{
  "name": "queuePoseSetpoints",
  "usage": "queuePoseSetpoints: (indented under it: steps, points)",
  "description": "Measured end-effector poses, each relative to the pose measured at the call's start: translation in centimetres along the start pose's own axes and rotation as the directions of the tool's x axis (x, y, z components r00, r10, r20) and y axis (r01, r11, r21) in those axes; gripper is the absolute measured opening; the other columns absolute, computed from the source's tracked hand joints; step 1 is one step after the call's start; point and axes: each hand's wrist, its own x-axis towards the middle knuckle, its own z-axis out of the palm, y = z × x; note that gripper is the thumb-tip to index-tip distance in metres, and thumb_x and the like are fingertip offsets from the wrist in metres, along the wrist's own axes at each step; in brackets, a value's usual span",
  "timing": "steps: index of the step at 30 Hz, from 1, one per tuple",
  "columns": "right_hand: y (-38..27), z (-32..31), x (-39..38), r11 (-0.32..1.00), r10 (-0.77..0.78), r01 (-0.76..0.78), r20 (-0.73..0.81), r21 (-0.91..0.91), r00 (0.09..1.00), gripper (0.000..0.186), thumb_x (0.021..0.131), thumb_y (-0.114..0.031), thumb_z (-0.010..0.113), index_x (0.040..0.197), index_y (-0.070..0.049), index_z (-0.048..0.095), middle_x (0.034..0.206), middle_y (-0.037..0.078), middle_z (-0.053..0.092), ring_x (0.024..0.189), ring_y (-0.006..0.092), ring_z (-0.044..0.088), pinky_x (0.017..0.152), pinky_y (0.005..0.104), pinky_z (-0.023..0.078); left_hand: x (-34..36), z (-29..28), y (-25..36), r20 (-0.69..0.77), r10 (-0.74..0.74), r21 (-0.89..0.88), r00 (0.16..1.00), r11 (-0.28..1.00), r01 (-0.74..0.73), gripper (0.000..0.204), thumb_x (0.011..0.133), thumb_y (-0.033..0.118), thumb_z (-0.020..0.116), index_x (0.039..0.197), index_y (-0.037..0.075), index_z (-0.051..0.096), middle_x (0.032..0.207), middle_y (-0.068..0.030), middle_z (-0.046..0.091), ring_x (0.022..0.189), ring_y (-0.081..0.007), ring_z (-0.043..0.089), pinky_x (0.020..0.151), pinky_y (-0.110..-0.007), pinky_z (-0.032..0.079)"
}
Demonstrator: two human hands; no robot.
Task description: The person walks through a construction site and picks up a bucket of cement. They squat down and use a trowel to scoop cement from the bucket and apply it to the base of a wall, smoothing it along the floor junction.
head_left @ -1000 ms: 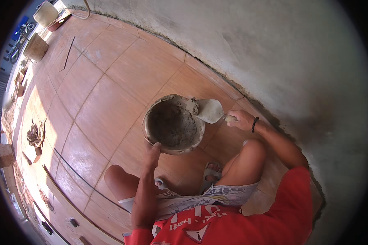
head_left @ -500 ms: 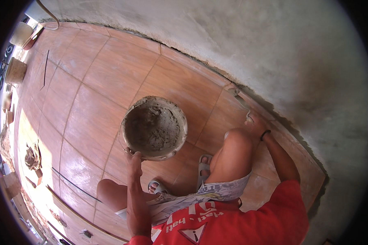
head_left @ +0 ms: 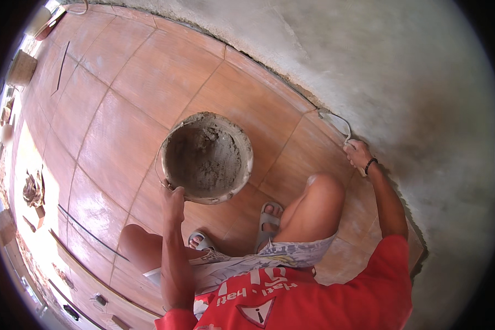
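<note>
Red cloth covers the person's body at the near edge of the floor: a short-sleeved shirt [head_left: 324, 302], then patterned shorts [head_left: 297, 250] and grey sandals [head_left: 267, 225] between the bent knees. Just beyond the sandals, the left hand [head_left: 173, 202] has its grip closed at the near left part of the rim of a bucket [head_left: 248, 162]; its fingers are partly hidden. This bucket is over the middle of the tiled floor [head_left: 115, 143], but I cannot tell if it rests on the tiles or is lifted. It has grey mortar [head_left: 217, 165] inside, and a thin wire bail [head_left: 156, 165] hangs at its left side.

To the right, the right hand [head_left: 358, 154], above a dark bracelet [head_left: 370, 164], has its grip closed around the handle of a trowel [head_left: 336, 122]. The blade is at the floor's right edge, close to the plastered wall [head_left: 374, 66]; whether it touches, I cannot tell.

I judge the bucket rather heavy, with its weight uneven, and the crusted rim rough rather than slippery; the rim or the bail seems the best place to hold. The mortar should be soft and sticky. The trowel is probably light and stiff, best taken by its handle.

Farther, near the floor's left edge, are a black strip [head_left: 93, 234], a crumpled brown thing [head_left: 33, 190] and, at the far left corner, another bucket-like container [head_left: 23, 69].
</note>
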Motion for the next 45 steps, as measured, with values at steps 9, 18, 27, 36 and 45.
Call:
queuePoseSetpoints:
  steps: [9, 18, 27, 36, 45]
  points:
    - [-0.3, -2.0, -2.6, 0.997, 0.012, -0.01, -0.021, 0.075, 1.0, 0.02, 0.09, -0.024, 0.056, 0.098, -0.006, 0.057, 0.064, 0.001, 0.052, 0.047, 0.0095, 0.048, 0.041, 0.0268, 0.04, 0.5, 0.3, 0.6, -0.04, 0.04, 0.019, 0.998, 0.999, -0.039, 0.029, 0.075, -0.002, 0.048, 0.102, -0.007, 0.054, 0.084, -0.0076, 0.058, 0.074, -0.0124, 0.052, 0.064, -0.028, 0.044]
    - [-0.2, -1.6, -6.3, 0.835, -0.379, 0.295, -0.096, -0.464, 0.92, 0.029, 0.087, -0.024, 0.058, 0.104, 0.0, 0.057, 0.083, 0.018, 0.064, 0.074, 0.0329, 0.062, 0.066, 0.039, 0.048, 0.4, 0.4, 1.6, -0.078, 0.035, 0.089, 0.996, 0.996, -0.028, 0.027, 0.073, 0.0, 0.048, 0.097, -0.008, 0.056, 0.08, -0.0071, 0.056, 0.072, -0.0113, 0.05, 0.062, -0.029, 0.043]
    - [-0.7, -0.9, 2.6, 0.625, -0.483, 0.294, -0.061, -0.723, 0.874, 0.03, 0.087, -0.024, 0.057, 0.108, -0.002, 0.058, 0.083, 0.021, 0.066, 0.077, 0.0393, 0.063, 0.069, 0.0436, 0.051, 0.8, 1.1, 1.9, -0.107, 0.08, 0.112, 0.991, 0.991, -0.068, 0.033, 0.073, 0.0, 0.05, 0.103, -0.01, 0.057, 0.083, -0.0121, 0.061, 0.074, -0.0164, 0.055, 0.068, -0.033, 0.046]
    - [-4.7, -0.5, -2.2, 0.993, -0.036, 0.016, -0.168, -0.12, 0.985, 0.029, 0.091, -0.024, 0.057, 0.109, -0.002, 0.058, 0.062, 0.002, 0.052, 0.045, 0.0105, 0.049, 0.038, 0.0279, 0.041, 2.1, 0.1, 0.4, -0.119, 0.065, 0.146, 0.991, 0.988, -0.047, 0.035, 0.072, 0.002, 0.053, 0.105, -0.01, 0.055, 0.083, -0.0155, 0.062, 0.076, -0.0223, 0.06, 0.071, -0.036, 0.048]
    - [-4.1, 1.1, -3.1, 0.991, -0.077, 0.068, -0.067, -0.119, 0.995, 0.026, 0.091, -0.025, 0.055, 0.105, -0.004, 0.059, 0.062, 0.002, 0.053, 0.045, 0.01, 0.049, 0.039, 0.0272, 0.04, 1.7, 0.2, 0.7, -0.126, 0.063, 0.142, 0.99, 0.989, -0.045, 0.037, 0.071, 0.002, 0.052, 0.106, -0.011, 0.054, 0.083, -0.0163, 0.063, 0.076, -0.022, 0.06, 0.072, -0.036, 0.048]
